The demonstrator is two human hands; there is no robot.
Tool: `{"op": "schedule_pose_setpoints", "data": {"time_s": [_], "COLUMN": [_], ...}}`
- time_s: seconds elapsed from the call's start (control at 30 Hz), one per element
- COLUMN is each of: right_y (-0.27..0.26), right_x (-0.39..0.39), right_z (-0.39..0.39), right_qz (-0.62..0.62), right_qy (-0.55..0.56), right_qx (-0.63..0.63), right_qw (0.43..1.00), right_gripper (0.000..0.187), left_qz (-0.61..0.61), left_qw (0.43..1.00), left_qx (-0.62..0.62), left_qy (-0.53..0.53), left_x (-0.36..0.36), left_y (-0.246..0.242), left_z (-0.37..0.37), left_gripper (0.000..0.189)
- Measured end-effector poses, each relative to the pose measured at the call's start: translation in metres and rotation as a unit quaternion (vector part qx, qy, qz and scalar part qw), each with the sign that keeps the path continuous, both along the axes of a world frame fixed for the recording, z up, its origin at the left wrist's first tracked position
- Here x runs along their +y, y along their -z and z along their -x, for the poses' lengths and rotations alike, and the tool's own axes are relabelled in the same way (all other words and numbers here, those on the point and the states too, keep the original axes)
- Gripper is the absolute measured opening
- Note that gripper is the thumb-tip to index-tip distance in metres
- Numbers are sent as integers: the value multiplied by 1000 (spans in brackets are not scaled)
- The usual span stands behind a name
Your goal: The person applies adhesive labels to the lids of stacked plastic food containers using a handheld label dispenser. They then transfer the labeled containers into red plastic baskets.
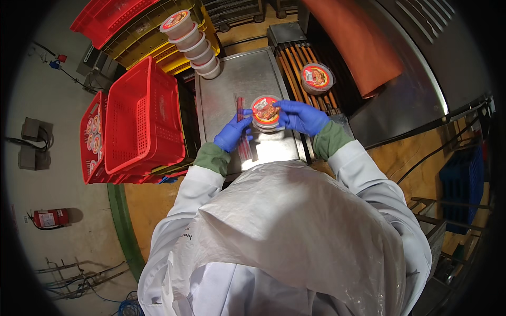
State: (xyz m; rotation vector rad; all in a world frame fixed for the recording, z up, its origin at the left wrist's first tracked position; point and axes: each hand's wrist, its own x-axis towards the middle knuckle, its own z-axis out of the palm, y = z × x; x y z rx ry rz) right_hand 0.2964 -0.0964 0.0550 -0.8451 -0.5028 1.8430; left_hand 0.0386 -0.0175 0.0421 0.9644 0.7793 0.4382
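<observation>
My left hand, in a blue glove, holds a bundle of thin, clear plastic strips with red edges and touches the left side of a round lidded plastic tub. My right hand, gloved alike, has its fingers on the tub's right rim. That tub has a red and yellow printed label on its lid and is over the steel table. Another labelled tub sits on the roller conveyor to the right. At the table's far left corner rises a leaning stack of tubs.
Left of the table stands a red plastic crate, with another red crate holding labelled tubs beside it. Yellow crates are stacked behind. An orange-brown flap hangs at the steel machine on the right.
</observation>
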Motion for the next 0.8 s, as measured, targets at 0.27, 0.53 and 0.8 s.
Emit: {"op": "schedule_pose_setpoints", "data": {"time_s": [0.27, 0.53, 0.8], "right_y": [50, 1, -4], "right_x": [78, 24, 121], "right_z": [-13, 28, -38], "right_qz": [-175, -417, -260], "right_qy": [6, -32, 134], "right_qx": [-661, -734, -761], "right_qw": [730, 535, 579], "right_gripper": [33, 52, 40], "left_qz": [-461, -31, 96], "left_qw": [879, 976, 992], "left_qx": [123, 206, -42], "left_qy": [-8, -64, -69], "left_x": [81, 97, 76], "left_y": [75, 39, 19], "left_z": [-34, -15, -18], "left_gripper": [33, 34, 39]}}
